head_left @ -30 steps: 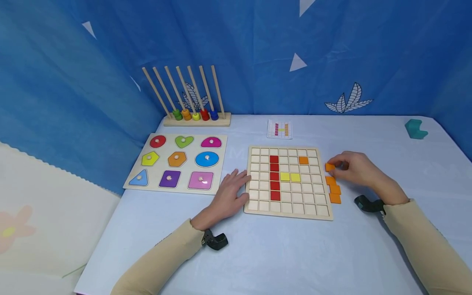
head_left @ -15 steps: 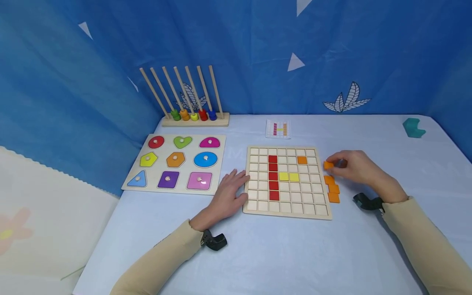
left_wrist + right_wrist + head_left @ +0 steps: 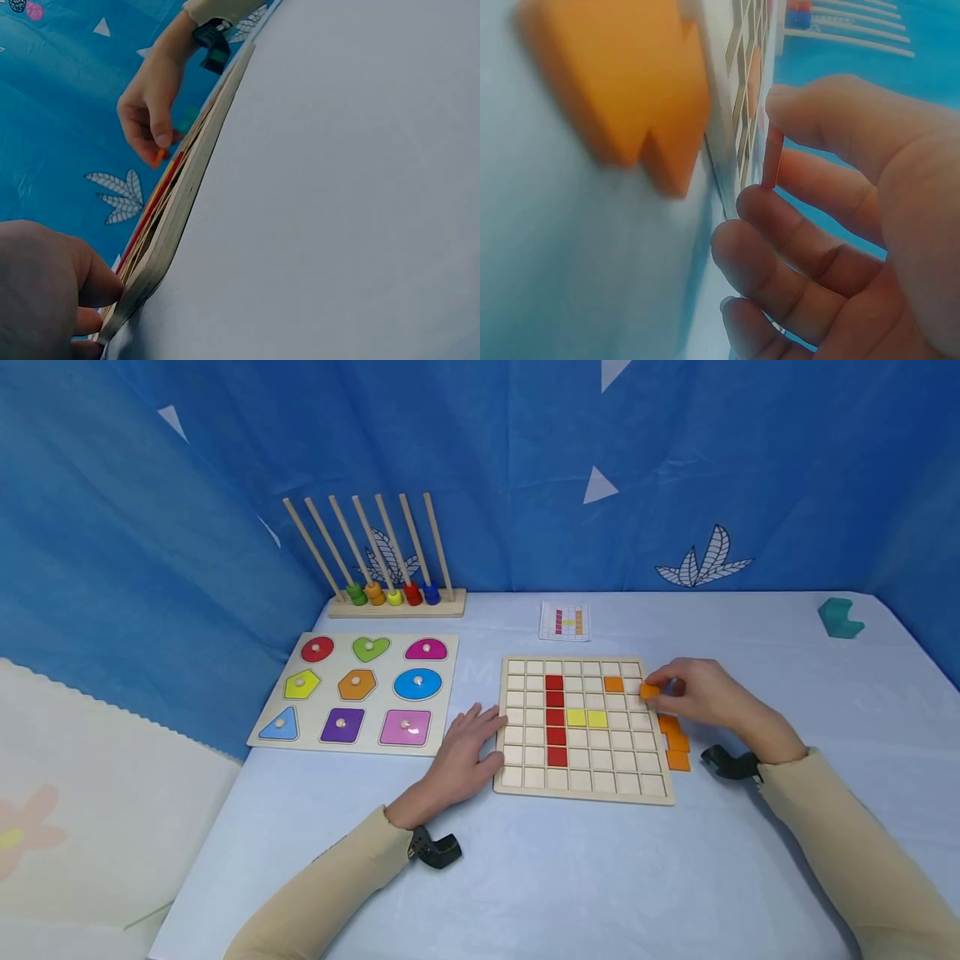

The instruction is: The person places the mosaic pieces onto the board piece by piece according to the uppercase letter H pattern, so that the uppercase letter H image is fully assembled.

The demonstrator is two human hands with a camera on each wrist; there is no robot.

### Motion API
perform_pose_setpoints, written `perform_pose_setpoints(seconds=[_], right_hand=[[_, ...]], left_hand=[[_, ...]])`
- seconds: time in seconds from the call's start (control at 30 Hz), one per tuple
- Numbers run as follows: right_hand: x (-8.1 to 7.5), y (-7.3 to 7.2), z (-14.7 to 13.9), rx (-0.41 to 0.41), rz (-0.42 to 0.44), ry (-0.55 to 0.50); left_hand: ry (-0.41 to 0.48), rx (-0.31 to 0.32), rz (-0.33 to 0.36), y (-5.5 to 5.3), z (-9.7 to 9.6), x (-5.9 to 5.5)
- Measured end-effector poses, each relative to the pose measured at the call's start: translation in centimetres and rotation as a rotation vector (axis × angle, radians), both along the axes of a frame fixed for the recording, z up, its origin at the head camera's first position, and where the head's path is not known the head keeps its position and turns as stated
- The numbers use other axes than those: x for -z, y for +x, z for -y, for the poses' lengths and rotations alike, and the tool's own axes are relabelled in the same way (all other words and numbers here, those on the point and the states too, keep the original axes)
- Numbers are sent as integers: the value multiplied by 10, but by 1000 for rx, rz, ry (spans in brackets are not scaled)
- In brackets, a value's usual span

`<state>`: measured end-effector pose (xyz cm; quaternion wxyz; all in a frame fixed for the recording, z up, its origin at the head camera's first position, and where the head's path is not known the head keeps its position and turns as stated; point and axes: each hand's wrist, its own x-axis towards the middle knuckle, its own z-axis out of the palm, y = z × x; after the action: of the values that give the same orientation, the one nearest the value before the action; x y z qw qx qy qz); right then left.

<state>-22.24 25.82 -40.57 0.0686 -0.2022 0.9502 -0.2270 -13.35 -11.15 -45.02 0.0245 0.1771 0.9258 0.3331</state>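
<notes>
A wooden grid board [image 3: 585, 785] lies on the table with a column of red tiles [image 3: 555, 717], two yellow tiles [image 3: 587, 718] and one orange tile [image 3: 613, 684] set in its cells. My left hand [image 3: 467, 758] rests at the board's left edge, fingertips on the rim. Over the board's right edge, my right hand [image 3: 701, 695] pinches another orange tile [image 3: 649, 691] between thumb and fingers. The right wrist view shows this held tile [image 3: 772, 159] edge-on. Several loose orange tiles [image 3: 677, 742] lie along the board's right side.
A small pattern card [image 3: 565, 622] lies behind the board. To the left are a knobbed shape puzzle [image 3: 360, 702] and a wooden peg stand [image 3: 397, 607] with coloured beads. A teal piece [image 3: 840, 618] sits at the back right, before a blue curtain [image 3: 480, 485].
My right hand has moved left with the pinched orange tile, from beside the board to over its right edge. My left hand has stayed in place.
</notes>
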Motion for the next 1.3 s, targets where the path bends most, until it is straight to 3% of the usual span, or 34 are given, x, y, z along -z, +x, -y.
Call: perform_pose_setpoints(seconds=[0.53,0.8,1.3], right_hand=[[0,-4,21,-80,-5,-17],[-2,-4,30,-62,45,-7],[3,-6,34,-82,39,-18]], left_hand=[[-1,1,-4,-1,-1,1],[18,2,-15,0,-1,-1],[12,-1,-7,1,-1,-1]])
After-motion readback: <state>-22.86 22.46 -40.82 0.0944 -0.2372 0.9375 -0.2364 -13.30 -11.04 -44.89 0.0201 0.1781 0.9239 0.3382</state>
